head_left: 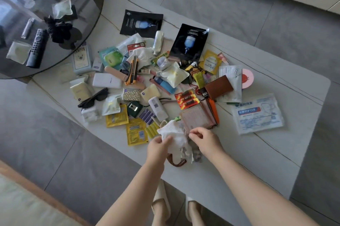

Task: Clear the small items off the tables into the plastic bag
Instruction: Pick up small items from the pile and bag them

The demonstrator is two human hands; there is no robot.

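A crumpled white plastic bag (175, 136) lies at the near edge of the white table (276, 154), with brown handles showing beneath it. My left hand (159, 147) pinches the bag's left side. My right hand (204, 141) is at its right side, fingers curled at the bag's edge. Beyond the bag spreads a heap of small items: yellow sachets (136, 132), a battery pack (186, 99), a pink packet (198, 117), black face-mask sachets (189, 42), a yellow utility knife (132, 71), sunglasses (93, 98) and a white mask pack (257, 113).
A round dark glass table (77, 54) overlaps the far left corner; on it lie a remote (36, 49), a black scrunchie (58, 30) and pale sachets (61, 8). Grey floor tiles surround the tables. A cushion edge shows at the bottom left, my slippered feet below the table edge.
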